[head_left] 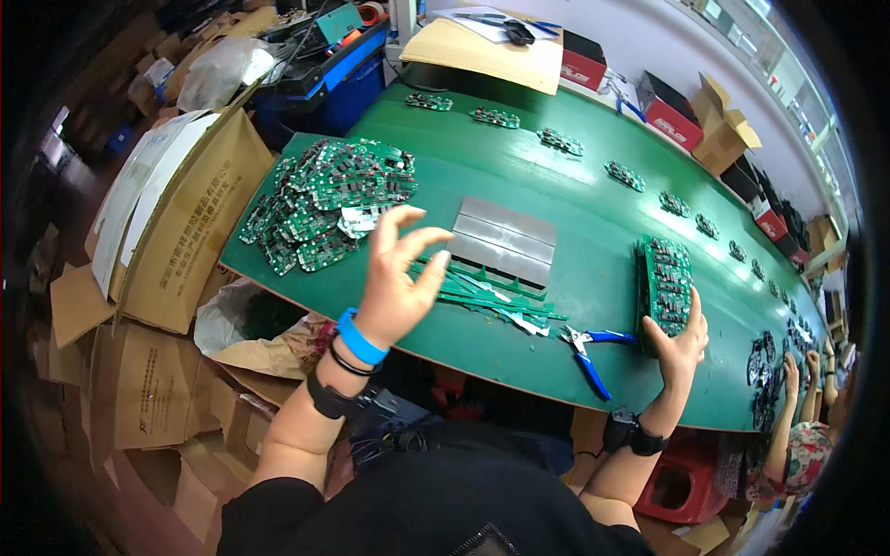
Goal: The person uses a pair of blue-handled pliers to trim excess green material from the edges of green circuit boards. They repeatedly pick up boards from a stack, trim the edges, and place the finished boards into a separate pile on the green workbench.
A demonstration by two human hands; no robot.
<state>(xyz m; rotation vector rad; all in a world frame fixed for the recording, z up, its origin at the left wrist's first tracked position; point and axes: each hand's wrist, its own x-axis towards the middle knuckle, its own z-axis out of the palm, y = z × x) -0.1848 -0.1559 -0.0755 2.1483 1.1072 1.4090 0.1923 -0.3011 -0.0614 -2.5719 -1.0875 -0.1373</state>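
Note:
My left hand [391, 287] hovers over the table beside a heap of small green circuit boards [324, 190]. Its fingers are apart and nothing shows between them. A silver ridged metal plate [505, 236] lies to the right of it, with a bundle of thin green cut-off strips [491, 295] along its near side. My right hand [680, 343] grips the near end of a stack of green circuit board panels [669, 273], thumb on the left side and fingers on the right. Blue-handled side cutters [586, 357] rest, handles spread, between the two hands.
Circuit boards [561, 141] lie in a spaced row along the green table [445, 176]. Cardboard boxes [181, 227] crowd the left side. Red and black boxes [669, 116] line the wall. Another person's arms [788, 398] reach over dark parts at the far right, near a red stool [681, 482].

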